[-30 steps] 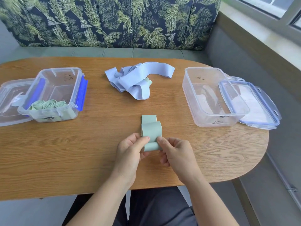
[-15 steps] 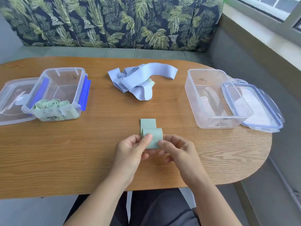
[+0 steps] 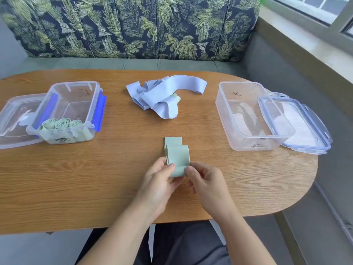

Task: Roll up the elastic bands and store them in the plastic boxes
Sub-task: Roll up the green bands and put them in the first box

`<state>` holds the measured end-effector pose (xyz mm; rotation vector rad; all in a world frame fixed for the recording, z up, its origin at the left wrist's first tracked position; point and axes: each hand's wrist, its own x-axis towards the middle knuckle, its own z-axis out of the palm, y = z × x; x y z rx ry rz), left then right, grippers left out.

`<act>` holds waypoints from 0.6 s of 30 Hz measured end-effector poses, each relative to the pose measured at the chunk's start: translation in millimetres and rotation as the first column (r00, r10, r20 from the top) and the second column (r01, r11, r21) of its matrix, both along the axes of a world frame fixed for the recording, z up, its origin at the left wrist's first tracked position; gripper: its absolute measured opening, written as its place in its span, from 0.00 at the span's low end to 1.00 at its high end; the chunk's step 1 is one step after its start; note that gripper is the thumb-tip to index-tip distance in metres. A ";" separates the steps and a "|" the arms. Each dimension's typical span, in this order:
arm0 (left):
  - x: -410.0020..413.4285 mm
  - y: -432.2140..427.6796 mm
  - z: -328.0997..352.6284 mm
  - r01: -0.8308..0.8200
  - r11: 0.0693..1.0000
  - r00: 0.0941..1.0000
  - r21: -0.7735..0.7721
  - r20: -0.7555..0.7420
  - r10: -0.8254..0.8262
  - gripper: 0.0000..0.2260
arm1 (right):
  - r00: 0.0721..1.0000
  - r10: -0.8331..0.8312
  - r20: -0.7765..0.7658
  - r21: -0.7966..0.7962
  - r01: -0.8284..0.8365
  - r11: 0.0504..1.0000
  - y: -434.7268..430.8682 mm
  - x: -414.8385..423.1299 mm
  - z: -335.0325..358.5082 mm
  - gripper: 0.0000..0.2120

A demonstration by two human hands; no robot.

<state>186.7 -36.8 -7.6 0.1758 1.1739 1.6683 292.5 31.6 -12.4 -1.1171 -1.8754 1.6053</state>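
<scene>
A pale green elastic band [image 3: 177, 157] lies partly rolled on the wooden table [image 3: 76, 178], its far end flat on the wood. My left hand [image 3: 159, 180] pinches the roll's left side and my right hand [image 3: 205, 181] pinches its right side. A heap of light blue bands [image 3: 162, 96] sits at mid-table, with a bit of green band under it. The left plastic box [image 3: 70, 111] with blue clips holds three rolled green bands [image 3: 61, 124]. The right plastic box [image 3: 248, 115] stands open with no bands inside.
A clear lid [image 3: 13, 119] lies left of the left box. Another lid with a blue seal [image 3: 298, 123] leans against the right box. A leaf-print sofa back [image 3: 133, 25] runs behind the table, and a window ledge [image 3: 305, 44] is at the right.
The camera view shifted slightly. Both hands keep hold of the green band and have turned the roll a little; the loop above the fingers looks taller than half a second ago.
</scene>
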 end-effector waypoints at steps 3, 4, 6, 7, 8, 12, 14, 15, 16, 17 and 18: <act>5.0 3.2 0.8 -0.061 0.998 0.998 0.005 -0.015 0.061 0.14 | 0.997 -0.035 0.073 0.099 0.028 0.995 -5.2 -4.6 -7.6 0.11; 6.5 3.7 0.9 -0.070 0.998 0.997 0.011 -0.030 0.070 0.13 | 0.995 -0.048 0.082 0.109 0.039 0.993 -5.8 -5.3 -8.9 0.11; 8.3 3.5 1.6 -0.069 0.997 0.996 0.020 -0.060 0.070 0.13 | 0.996 -0.070 0.057 0.084 0.065 0.994 -6.2 -5.6 -8.4 0.11; 8.4 2.9 2.5 -0.069 0.997 0.995 0.017 -0.070 0.070 0.12 | 0.996 -0.081 0.025 0.041 0.080 0.996 -5.8 -5.6 -8.1 0.10; 7.5 2.0 3.1 -0.070 0.998 0.994 0.007 -0.078 0.070 0.12 | 0.996 -0.094 -0.004 -0.007 0.094 0.996 -5.3 -5.6 -7.4 0.10; 2.2 0.4 5.2 -0.084 0.994 0.993 -0.074 -0.086 0.078 0.10 | 0.993 -0.109 -0.047 -0.065 0.106 0.992 -4.1 -4.8 -6.8 0.11; 1.7 0.5 4.9 -0.090 0.990 0.990 -0.104 -0.114 0.078 0.07 | 0.992 -0.109 -0.058 -0.062 0.105 0.992 -4.1 -4.6 -6.0 0.10; 2.1 0.5 4.8 -0.095 0.990 0.988 -0.106 -0.131 0.080 0.06 | 0.992 -0.109 -0.062 -0.061 0.106 0.993 -4.1 -4.5 -5.4 0.10; 2.7 0.4 4.7 -0.100 0.989 0.985 -0.105 -0.149 0.084 0.05 | 0.992 -0.113 -0.064 -0.063 0.109 0.992 -4.2 -4.5 -5.1 0.09; 3.4 0.4 5.2 -0.106 0.989 0.982 -0.101 -0.165 0.089 0.06 | 0.991 -0.118 -0.066 -0.069 0.114 0.991 -3.9 -4.6 -5.3 0.09; 3.7 0.1 5.2 -0.110 0.989 0.980 -0.095 -0.178 0.092 0.06 | 0.990 -0.124 -0.068 -0.075 0.119 0.990 -3.8 -4.7 -5.5 0.09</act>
